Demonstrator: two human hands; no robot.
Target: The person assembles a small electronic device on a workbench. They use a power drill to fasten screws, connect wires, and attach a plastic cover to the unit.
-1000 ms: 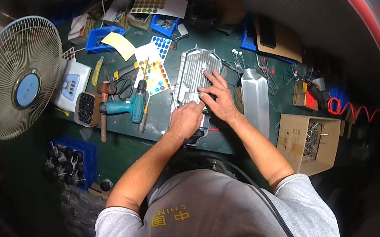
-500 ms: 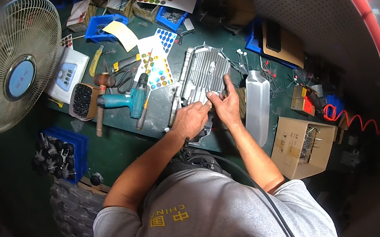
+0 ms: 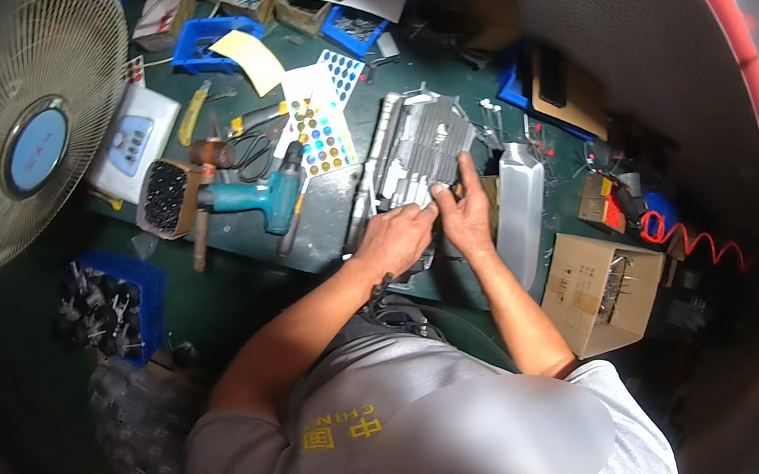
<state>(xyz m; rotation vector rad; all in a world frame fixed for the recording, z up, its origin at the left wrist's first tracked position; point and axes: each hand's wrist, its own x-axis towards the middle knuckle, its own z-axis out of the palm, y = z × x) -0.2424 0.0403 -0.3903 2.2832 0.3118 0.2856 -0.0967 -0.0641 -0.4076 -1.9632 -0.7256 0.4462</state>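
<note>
A grey finned metal housing [image 3: 429, 145] lies on the green workbench in front of me, a long ribbed bar along its left side. My left hand [image 3: 398, 239] is closed over its near end, fingers bent and pressed together; whatever sits under the fingertips is hidden. Close beside it, my right hand [image 3: 465, 214] grips the housing's near right edge. Its thumb rests on top and the index finger stretches along the side, while the other fingers are out of sight. Right of that hand stands a long silver metal cover [image 3: 519, 212].
Left of the housing lie a teal power drill [image 3: 266, 199], a screwdriver [image 3: 296, 221], a hammer [image 3: 211, 155] and sticker sheets [image 3: 321, 136]. A fan [image 3: 38, 145] stands far left. Blue bins [image 3: 358, 29] line the back. An open cardboard box [image 3: 602, 289] sits at right, near a red coiled hose [image 3: 694, 237].
The whole view has shifted slightly, so the bench and its things sit a little farther right. Both hands stay at the housing's near end, with their grip much the same.
</note>
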